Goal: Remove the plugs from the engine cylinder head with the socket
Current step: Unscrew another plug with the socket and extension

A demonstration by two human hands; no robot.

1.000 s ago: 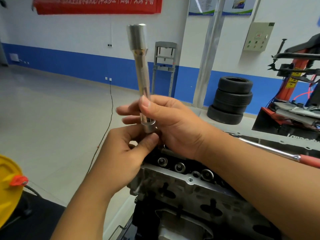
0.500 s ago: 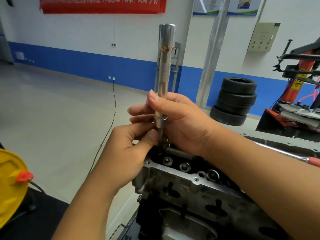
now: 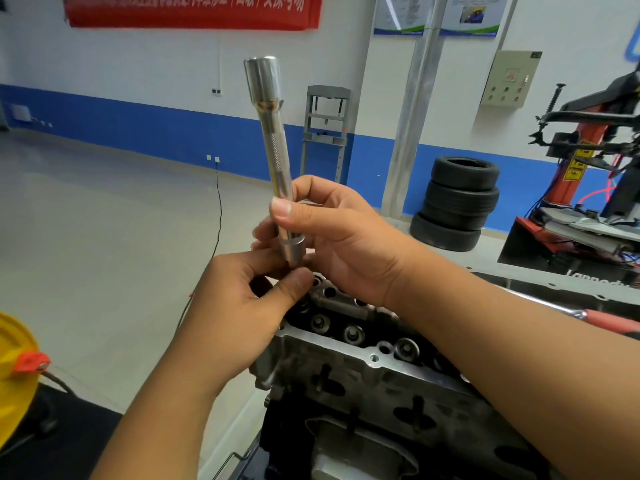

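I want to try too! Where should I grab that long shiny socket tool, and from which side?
Grab the long socket low on its thin shaft, just above the wider collar, coming from the right like the right hand does. It stands nearly upright, heavy wide end on top, so a low grip steadies it; the left hand works underneath.

The socket (image 3: 273, 150) is bright polished metal — glossy and smooth, with a rough knurled band partway along its shaft. The cylinder head (image 3: 374, 379) is dull cast metal, matt and grainy, stained dark in places — the tyres (image 3: 457, 202) beyond look matt black rubber.
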